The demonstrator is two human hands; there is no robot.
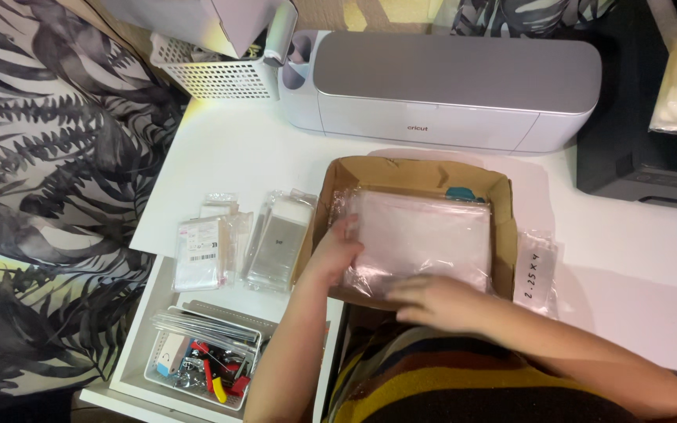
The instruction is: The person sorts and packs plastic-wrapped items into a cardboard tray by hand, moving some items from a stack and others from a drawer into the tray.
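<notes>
Together, left hand (334, 251) and right hand (432, 301) grasp a clear bag stack (421, 235) inside the cardboard box (503, 204).

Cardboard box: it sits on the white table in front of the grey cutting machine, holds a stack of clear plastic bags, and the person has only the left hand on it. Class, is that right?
Not quite. The head view shows both hands at the cardboard box: the left hand and the right hand each touch the clear plastic bags. The rest stands: the box sits on the white table in front of the grey cutting machine.

Both forearms bare, no sleeves; garment below striped in mustard yellow, dark brown, black and rust.
</notes>
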